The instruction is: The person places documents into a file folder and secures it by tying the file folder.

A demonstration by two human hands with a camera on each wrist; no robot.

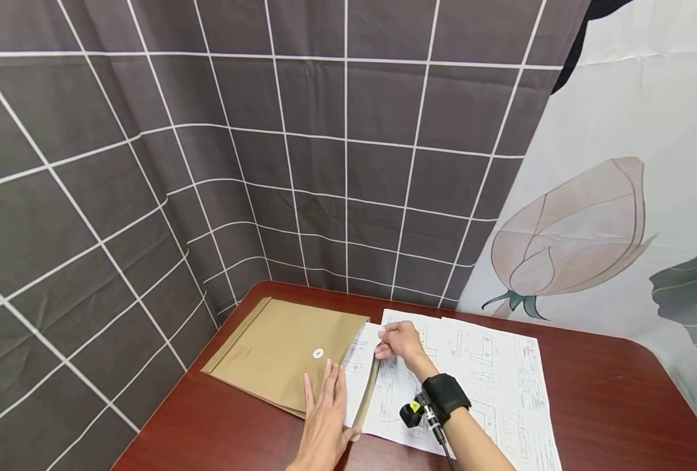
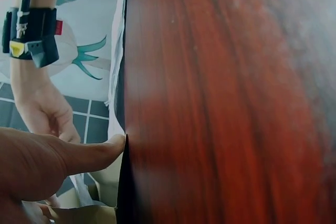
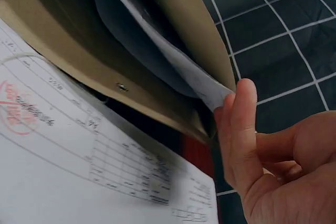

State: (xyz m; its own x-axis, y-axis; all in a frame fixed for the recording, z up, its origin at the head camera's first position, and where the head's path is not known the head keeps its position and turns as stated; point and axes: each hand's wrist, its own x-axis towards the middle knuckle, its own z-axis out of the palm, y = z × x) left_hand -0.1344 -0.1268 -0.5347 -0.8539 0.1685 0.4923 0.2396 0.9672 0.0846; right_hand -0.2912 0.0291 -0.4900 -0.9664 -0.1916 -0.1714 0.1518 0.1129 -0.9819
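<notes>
A brown kraft document envelope (image 1: 272,343) with a white round button lies on the left of the table, its mouth facing right. White printed sheets (image 1: 357,366) stick partly out of that mouth. My right hand (image 1: 400,343) pinches their far corner; in the right wrist view the fingers (image 3: 243,114) are at the paper's edge, beside the gaping envelope (image 3: 68,40). With fingers extended, my left hand (image 1: 325,409) presses on the envelope near its opening. Its thumb (image 2: 94,156) reaches out to the flap's near corner, by the table edge.
Large drawing sheets (image 1: 501,386) spread over the table right of the envelope, under my right forearm. The red-brown table (image 1: 607,392) shows bare wood farther right. A grey checked curtain (image 1: 313,176) and a white flower-printed one (image 1: 566,216) hang behind. A cabled black wristband (image 1: 445,396) circles my right wrist.
</notes>
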